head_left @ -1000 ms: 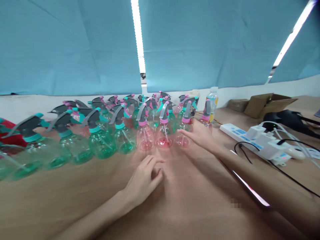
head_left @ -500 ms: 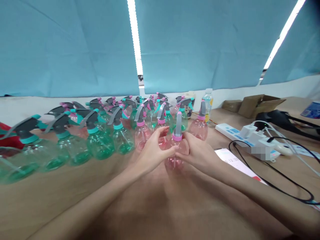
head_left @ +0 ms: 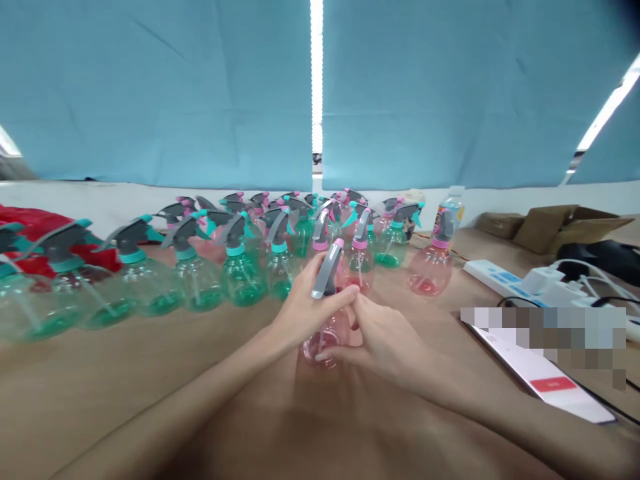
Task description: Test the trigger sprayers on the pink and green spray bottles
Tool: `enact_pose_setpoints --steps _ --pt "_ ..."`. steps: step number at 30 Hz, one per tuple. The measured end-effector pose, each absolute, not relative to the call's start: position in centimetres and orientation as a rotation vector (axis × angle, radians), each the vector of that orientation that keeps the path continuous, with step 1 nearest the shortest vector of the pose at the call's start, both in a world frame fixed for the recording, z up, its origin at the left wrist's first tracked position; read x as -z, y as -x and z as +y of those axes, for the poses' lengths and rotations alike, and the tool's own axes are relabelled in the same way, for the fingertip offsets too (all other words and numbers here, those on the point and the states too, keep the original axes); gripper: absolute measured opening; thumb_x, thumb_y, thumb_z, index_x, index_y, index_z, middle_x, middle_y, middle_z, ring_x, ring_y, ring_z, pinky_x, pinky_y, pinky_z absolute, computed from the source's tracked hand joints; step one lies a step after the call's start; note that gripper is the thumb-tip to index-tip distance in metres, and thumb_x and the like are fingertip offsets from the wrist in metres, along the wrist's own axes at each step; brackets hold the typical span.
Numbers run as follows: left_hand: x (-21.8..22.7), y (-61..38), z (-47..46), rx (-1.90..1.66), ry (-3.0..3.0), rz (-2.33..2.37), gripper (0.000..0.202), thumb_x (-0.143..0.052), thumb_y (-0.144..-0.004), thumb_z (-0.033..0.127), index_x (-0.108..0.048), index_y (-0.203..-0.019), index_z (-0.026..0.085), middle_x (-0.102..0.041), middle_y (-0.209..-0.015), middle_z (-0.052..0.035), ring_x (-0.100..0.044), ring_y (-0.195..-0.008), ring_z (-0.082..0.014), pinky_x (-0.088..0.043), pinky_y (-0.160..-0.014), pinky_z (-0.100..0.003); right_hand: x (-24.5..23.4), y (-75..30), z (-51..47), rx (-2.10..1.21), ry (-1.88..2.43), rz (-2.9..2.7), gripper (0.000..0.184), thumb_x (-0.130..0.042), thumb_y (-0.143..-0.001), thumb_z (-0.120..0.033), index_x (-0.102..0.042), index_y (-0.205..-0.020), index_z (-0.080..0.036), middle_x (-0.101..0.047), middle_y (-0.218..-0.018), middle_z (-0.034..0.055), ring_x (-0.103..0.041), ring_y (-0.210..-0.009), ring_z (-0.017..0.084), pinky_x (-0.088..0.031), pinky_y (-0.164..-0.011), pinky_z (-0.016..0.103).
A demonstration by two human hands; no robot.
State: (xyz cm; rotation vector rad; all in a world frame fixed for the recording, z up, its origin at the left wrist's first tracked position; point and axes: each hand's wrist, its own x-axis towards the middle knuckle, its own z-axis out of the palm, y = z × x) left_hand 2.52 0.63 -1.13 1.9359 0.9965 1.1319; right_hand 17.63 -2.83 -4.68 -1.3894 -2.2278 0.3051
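Observation:
Both of my hands hold one pink spray bottle (head_left: 324, 337) just above the brown table (head_left: 150, 387). My left hand (head_left: 310, 308) is wrapped round its grey trigger head (head_left: 327, 270) and neck. My right hand (head_left: 383, 340) cups the clear pink body from the right and below. The bottle tilts a little to the left. Behind it stand rows of green spray bottles (head_left: 240, 277) and pink spray bottles (head_left: 430, 267), upright, with grey triggers.
A white power strip (head_left: 505, 279) with plugs and black cables lies at the right. A phone (head_left: 545, 373) lies flat near my right forearm. Cardboard boxes (head_left: 550, 227) sit at the back right, red cloth (head_left: 35, 223) at the far left, and blue curtains (head_left: 200, 87) hang behind.
My right hand took a pink bottle from the front row and drew it toward me. My left hand rose from the table and closed on its trigger head. The bottle now tilts.

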Motion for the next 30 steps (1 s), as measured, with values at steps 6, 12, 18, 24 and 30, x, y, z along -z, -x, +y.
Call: enact_pose_setpoints --steps 6,12,18,24,30 --pt "1.9 0.1 1.3 -1.183 -1.896 0.997 0.031 -0.061 -0.08 0.024 -0.056 -0.111 0.022 -0.051 -0.078 0.0037 -0.052 -0.07 -0.0138 -0.046 -0.065 -0.028 5.0 -15.8 -2.2 -0.413 1.155 -2.274 0.071 -0.075 -0.075 -0.056 -0.046 -0.131 -0.021 -0.067 -0.115 0.0123 -0.065 -0.104 0.034 -0.054 -0.081 0.047" --pt "2.6 0.9 1.8 -1.18 -1.878 0.978 0.046 -0.058 -0.075 0.016 -0.055 -0.119 0.024 -0.061 -0.09 -0.0006 -0.059 -0.076 -0.016 -0.052 -0.069 -0.03 6.6 -17.3 -1.7 -0.529 0.995 -2.357 0.1 -0.077 -0.071 -0.059 -0.027 -0.149 -0.022 -0.048 -0.146 0.0166 -0.048 -0.131 0.033 -0.044 -0.104 0.05" --pt "2.9 1.3 1.6 -1.167 -1.896 0.963 0.039 -0.057 -0.075 0.016 -0.059 -0.114 0.024 -0.065 -0.088 -0.0011 -0.064 -0.078 -0.0186 -0.055 -0.069 -0.032 10.7 -21.1 -1.3 -0.512 1.174 -2.454 0.104 -0.072 -0.068 -0.07 -0.034 -0.15 -0.019 -0.04 -0.151 0.0208 -0.038 -0.138 0.038 -0.034 -0.11 0.056" --pt "2.8 1.5 1.2 -1.132 -1.925 1.009 0.034 -0.054 -0.073 0.014 -0.063 -0.105 0.024 -0.065 -0.081 -0.0005 -0.064 -0.074 -0.0192 -0.054 -0.067 -0.033 12.8 -22.4 -1.4 -0.496 1.213 -2.508 0.089 -0.061 -0.079 -0.071 -0.038 -0.15 -0.021 -0.028 -0.158 0.0162 -0.026 -0.144 0.037 -0.024 -0.115 0.058" --pt "2.6 1.2 1.2 -1.156 -1.991 1.088 0.037 -0.051 -0.07 0.012 -0.063 -0.102 0.025 -0.065 -0.077 0.001 -0.063 -0.073 -0.019 -0.051 -0.062 -0.03 12.7 -22.5 -1.5 -0.545 1.221 -2.496 0.087 -0.062 -0.08 -0.068 -0.033 -0.151 -0.028 -0.021 -0.16 0.0107 -0.018 -0.145 0.038 -0.02 -0.114 0.062"
